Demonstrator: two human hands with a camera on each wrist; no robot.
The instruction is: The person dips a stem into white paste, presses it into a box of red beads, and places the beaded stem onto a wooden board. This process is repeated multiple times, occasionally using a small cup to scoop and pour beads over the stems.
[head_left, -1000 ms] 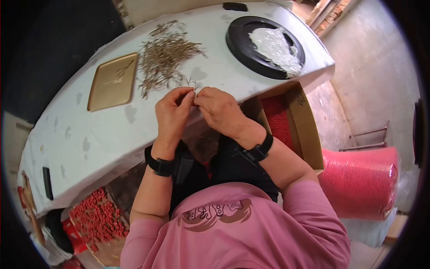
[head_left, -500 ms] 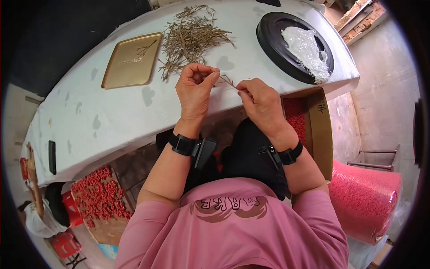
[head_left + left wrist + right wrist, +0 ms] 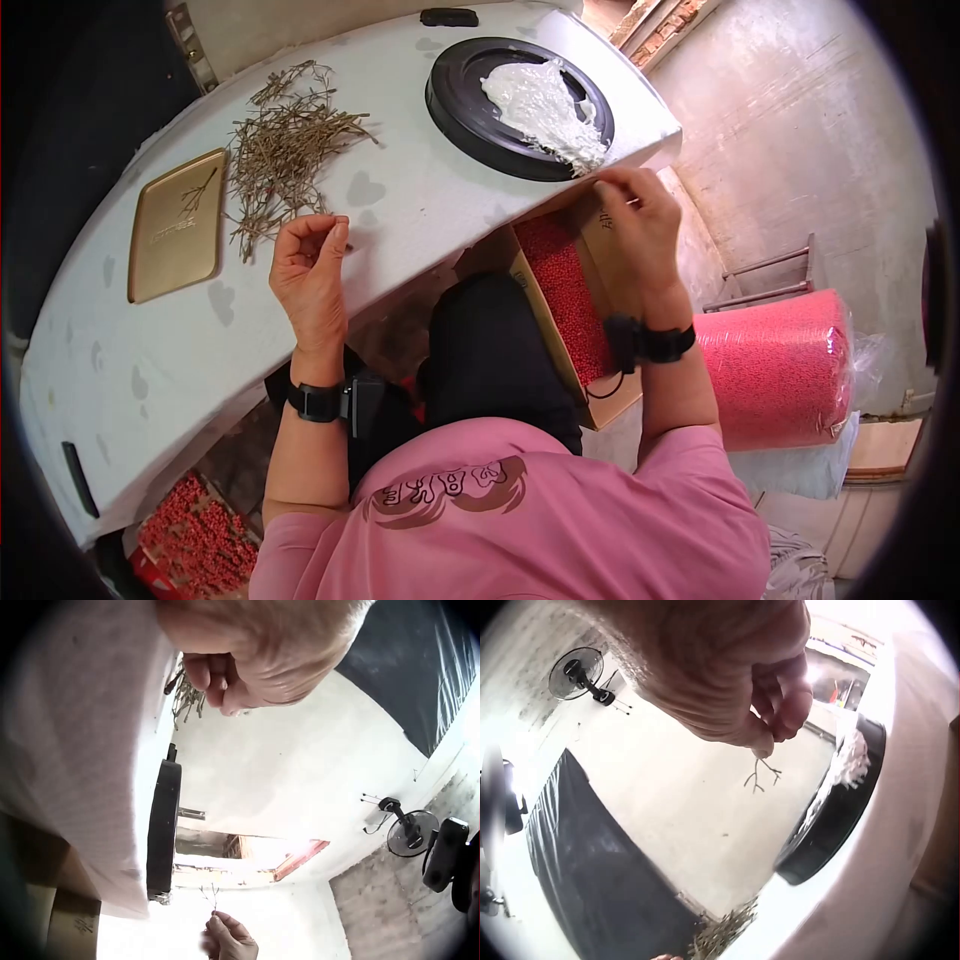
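Observation:
In the head view the right hand (image 3: 648, 225) is raised beside the near edge of a black round plate (image 3: 465, 125) bearing a white, gooey mass (image 3: 535, 105). Its thumb and fingers pinch a thin branched twig (image 3: 756, 780), whose forked tips point away from the hand in the right wrist view. The left hand (image 3: 313, 285) hovers at the near side of a pile of brown twigs (image 3: 285, 150). Its fingers are curled, with the thumb against the index finger, and nothing shows between them in the left wrist view.
A gold tray (image 3: 180, 235) with a twig on it lies left of the pile. Below the table's right edge stands a cardboard box (image 3: 545, 330) of red beads (image 3: 570, 290). A large pink-red bag (image 3: 775, 370) is farther right; red bead clusters (image 3: 200, 540) lie lower left.
The hands, together a second ago, have moved apart. The right hand has carried the twig rightward to the black plate's edge; the left stays near the pile. The head view has shifted.

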